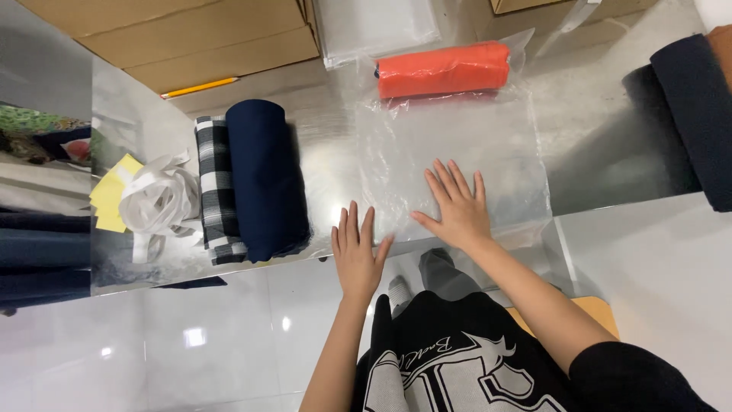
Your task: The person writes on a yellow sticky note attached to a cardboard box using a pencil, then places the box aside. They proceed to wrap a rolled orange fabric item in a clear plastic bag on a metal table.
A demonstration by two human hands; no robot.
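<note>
Shiny metal table (610, 152) | clear bag (457, 152) with orange roll (442, 69) lies flat | left hand (357, 255), right hand (455, 210) press it smooth, fingers spread, apparently gripping nothing | navy roll (265, 179) beside

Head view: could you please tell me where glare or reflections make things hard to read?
Head view: the metal table shines and mirrors the dark cloth; glare whitens the clear bag under both flat hands, left and right; the glossy floor shows lamp spots; focus is sharp.
</note>
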